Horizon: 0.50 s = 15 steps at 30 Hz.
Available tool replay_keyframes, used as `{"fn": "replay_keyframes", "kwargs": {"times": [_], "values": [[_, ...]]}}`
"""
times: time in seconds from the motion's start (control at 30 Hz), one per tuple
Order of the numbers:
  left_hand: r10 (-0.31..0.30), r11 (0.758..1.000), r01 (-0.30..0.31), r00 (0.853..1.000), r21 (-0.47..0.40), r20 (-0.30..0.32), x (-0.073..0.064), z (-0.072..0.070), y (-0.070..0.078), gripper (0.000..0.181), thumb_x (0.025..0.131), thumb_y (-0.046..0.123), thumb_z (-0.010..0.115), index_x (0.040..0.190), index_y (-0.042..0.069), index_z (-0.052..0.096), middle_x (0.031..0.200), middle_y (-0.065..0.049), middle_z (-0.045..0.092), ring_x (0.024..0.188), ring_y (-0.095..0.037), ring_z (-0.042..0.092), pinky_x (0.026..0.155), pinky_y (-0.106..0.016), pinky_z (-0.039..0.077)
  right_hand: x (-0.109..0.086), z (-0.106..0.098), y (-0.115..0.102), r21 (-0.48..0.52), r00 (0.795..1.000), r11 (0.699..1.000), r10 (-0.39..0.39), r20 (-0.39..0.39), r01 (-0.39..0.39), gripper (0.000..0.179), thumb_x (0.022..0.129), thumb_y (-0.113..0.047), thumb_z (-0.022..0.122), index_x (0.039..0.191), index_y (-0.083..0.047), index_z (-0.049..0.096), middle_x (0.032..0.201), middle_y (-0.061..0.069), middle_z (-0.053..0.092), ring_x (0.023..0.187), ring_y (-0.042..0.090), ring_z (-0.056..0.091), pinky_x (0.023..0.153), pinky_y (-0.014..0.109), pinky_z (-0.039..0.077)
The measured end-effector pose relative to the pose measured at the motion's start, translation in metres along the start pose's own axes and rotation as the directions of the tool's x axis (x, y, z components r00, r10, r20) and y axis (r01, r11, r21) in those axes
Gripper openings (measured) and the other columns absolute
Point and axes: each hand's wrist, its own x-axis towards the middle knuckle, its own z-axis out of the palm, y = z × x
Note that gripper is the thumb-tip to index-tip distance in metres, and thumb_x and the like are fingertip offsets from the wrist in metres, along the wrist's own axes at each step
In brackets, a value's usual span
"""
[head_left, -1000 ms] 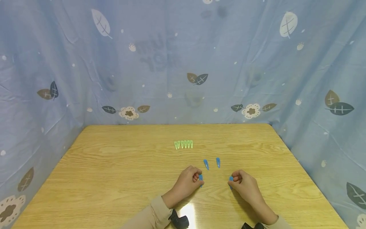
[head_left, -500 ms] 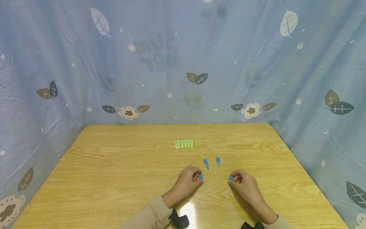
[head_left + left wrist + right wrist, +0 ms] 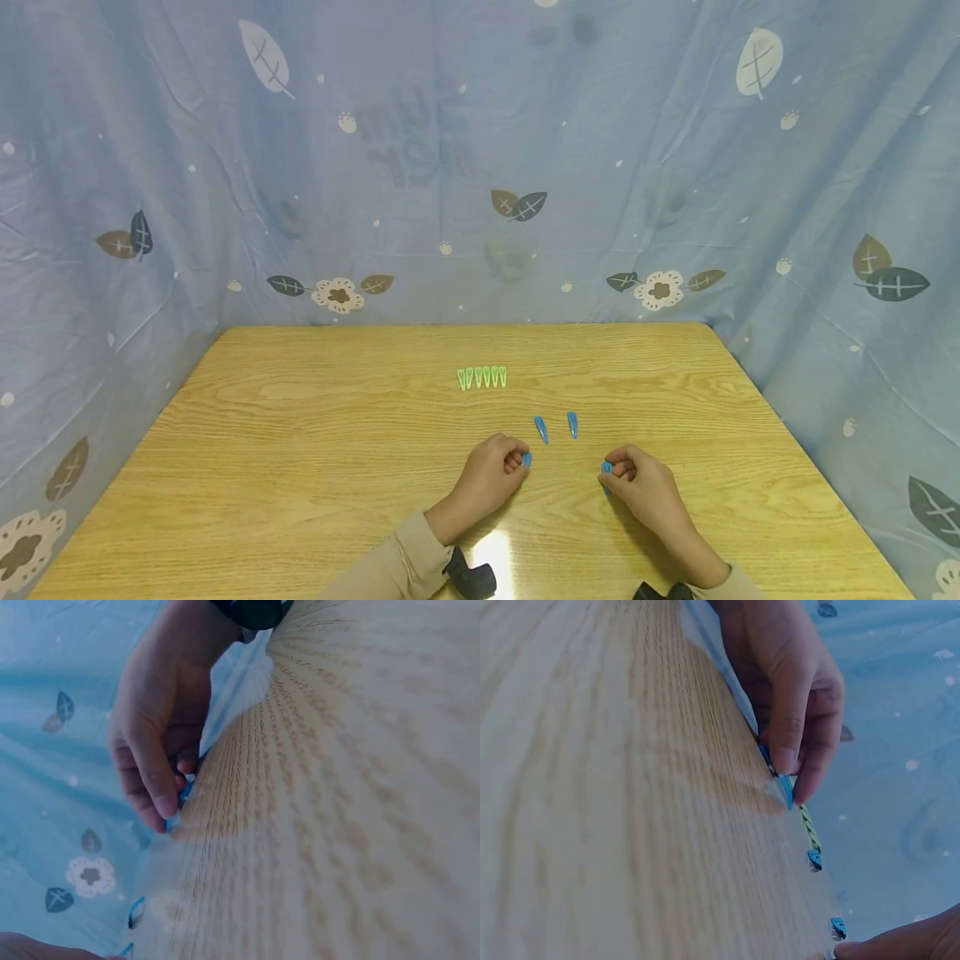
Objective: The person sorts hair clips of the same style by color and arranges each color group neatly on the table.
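Observation:
Between thumb and fingers, my left hand (image 3: 486, 477) pinches a blue snap hair clip (image 3: 527, 460) low over the wooden table; only the clip's wide end shows in the head view. To the right, my right hand (image 3: 643, 487) pinches another blue snap hair clip (image 3: 607, 468), partly hidden by the thumb. The left wrist view has a sliver of the left clip (image 3: 184, 793) beside the fingertips. In the right wrist view, the right clip (image 3: 786, 789) sticks out below the thumb. Two more blue clips, one slanted (image 3: 542, 430) and one nearly straight (image 3: 572, 425), lie beyond the hands.
Farther back, several light green hair clips (image 3: 486, 377) lie side by side in a row. The wooden table (image 3: 315, 450) is enclosed at the back and sides by a blue leaf-print curtain (image 3: 442, 167).
My left thumb has drawn in slightly, and less of the left blue hair clip shows now. The right hand and the clips lying on the table stay in place.

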Motion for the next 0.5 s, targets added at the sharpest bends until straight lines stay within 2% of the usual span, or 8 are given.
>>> {"fn": "replay_keyframes", "kwargs": {"times": [0.17, 0.3, 0.4, 0.5], "values": [[0.011, 1.000, -0.011, 1.000, 0.014, -0.027, -0.0002, 0.0009, -0.0012, 0.013, 0.084, 0.002, 0.066, 0.097, 0.000, 0.068, 0.080, 0.001, 0.059, 0.070, -0.001, 0.050, 0.064, -0.014, 0.046, 0.0007, 0.0002, 0.0006, -0.008, 1.000, 1.000, 0.018, 0.009, -0.018, 0.023, 0.082, -0.006, 0.070, 0.102, 0.004, 0.062, 0.080, 0.003, 0.059, 0.069, 0.009, 0.053, 0.061, 0.016, 0.047], [-0.002, 1.000, 0.001, 0.999, -0.018, -0.037, -0.0002, 0.0008, -0.0021, 0.014, 0.085, 0.002, 0.066, 0.098, 0.000, 0.068, 0.081, 0.000, 0.061, 0.072, -0.002, 0.053, 0.065, -0.015, 0.047, 0.0010, 0.0003, 0.0010, -0.013, 1.000, 1.000, 0.020, 0.009, -0.020, 0.023, 0.082, -0.007, 0.070, 0.101, 0.003, 0.063, 0.080, 0.002, 0.059, 0.069, 0.009, 0.054, 0.062, 0.017, 0.047], [-0.037, 0.995, 0.034, 0.999, -0.094, -0.025, 0.0000, -0.0002, -0.0032, 0.017, 0.085, 0.003, 0.065, 0.101, 0.000, 0.068, 0.083, -0.001, 0.062, 0.074, -0.003, 0.055, 0.066, -0.015, 0.049, 0.0012, 0.0004, 0.0013, -0.013, 1.000, 1.000, 0.026, 0.009, -0.026, 0.023, 0.082, -0.008, 0.070, 0.102, 0.003, 0.063, 0.080, 0.002, 0.059, 0.070, 0.009, 0.054, 0.061, 0.017, 0.046], [-0.085, 0.976, 0.086, 0.996, -0.203, 0.011, 0.0006, -0.0021, -0.0051, 0.020, 0.086, 0.003, 0.063, 0.106, -0.003, 0.066, 0.085, -0.002, 0.062, 0.075, -0.003, 0.055, 0.068, -0.016, 0.050, 0.0012, 0.0005, 0.0015, -0.014, 0.999, 0.999, 0.033, 0.009, -0.033, 0.023, 0.083, -0.008, 0.070, 0.102, 0.002, 0.063, 0.080, 0.002, 0.059, 0.070, 0.010, 0.054, 0.061, 0.017, 0.046]]}}
